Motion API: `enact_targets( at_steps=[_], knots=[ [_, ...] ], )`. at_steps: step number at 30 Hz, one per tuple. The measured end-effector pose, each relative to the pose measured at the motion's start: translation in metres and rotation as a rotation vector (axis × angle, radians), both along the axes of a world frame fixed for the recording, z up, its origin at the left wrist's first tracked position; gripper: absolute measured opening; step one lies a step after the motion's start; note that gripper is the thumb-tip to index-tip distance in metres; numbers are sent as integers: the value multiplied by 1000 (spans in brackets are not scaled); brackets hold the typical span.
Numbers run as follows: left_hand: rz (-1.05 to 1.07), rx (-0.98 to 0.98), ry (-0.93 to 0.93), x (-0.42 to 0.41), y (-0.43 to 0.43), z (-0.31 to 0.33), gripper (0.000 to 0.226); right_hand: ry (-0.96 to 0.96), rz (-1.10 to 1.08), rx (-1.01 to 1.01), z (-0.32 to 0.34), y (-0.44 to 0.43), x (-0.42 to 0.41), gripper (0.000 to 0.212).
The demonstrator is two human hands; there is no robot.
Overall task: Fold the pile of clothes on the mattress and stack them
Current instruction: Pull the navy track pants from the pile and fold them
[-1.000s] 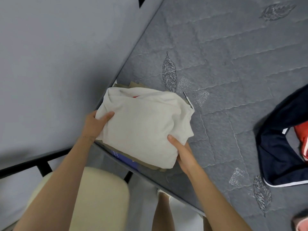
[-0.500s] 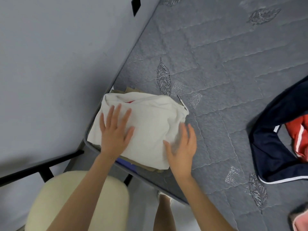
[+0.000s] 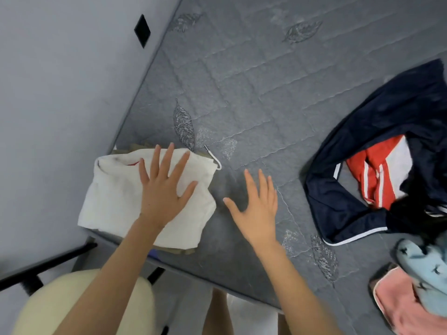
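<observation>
Mattress: we note a grey quilted mattress with stitched leaf patterns (image 3: 266,93) filling the centre and right of the frame.
Wall: plain grey wall (image 3: 60,93) along the left, meeting the mattress edge.
Loose clothes: a navy garment with white piping (image 3: 399,112) lies crumpled at right, red-and-white striped fabric (image 3: 372,180) inside it. A pale blue cloth (image 3: 425,264) and a pink cloth (image 3: 399,301) sit at lower right.
Seat: cream rounded cushion (image 3: 60,305) at lower left.
Stack: a folded white cloth (image 3: 113,197) tops the pile at the mattress's near-left corner, with a khaki layer (image 3: 179,252) showing beneath it.
Left hand (image 3: 164,189): flat, fingers spread, palm pressing on the white cloth; it grasps nothing.
Right hand (image 3: 256,209): fingers straight and spread over bare mattress just right of the stack, holding nothing; we cannot tell whether it touches the surface.
Cord: thin white drawstring (image 3: 212,155) at the stack's upper right.
</observation>
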State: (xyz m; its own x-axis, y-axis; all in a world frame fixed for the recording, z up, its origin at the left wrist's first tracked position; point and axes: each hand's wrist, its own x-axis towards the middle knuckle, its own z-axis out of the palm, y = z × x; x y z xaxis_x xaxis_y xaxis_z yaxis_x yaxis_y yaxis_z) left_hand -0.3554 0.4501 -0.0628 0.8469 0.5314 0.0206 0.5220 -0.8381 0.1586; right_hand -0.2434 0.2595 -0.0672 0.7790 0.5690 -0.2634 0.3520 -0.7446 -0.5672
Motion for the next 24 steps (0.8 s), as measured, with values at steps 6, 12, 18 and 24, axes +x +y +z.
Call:
enact_targets(
  at_steps=[6, 12, 18, 24],
  knots=[
    [-28, -80, 37, 93, -92, 4, 69, -102, -90, 12, 33, -68, 81, 82],
    [-79, -156, 67, 163, -195, 12, 71, -167, -118, -11, 49, -160, 148, 84],
    [-69, -213, 71, 218, -279, 31, 73, -250, -160, -31, 62, -248, 193, 84],
    [-141, -202, 93, 259, -333, 34, 72, -262, -265, -56, 62, -309, 227, 83]
  ],
)
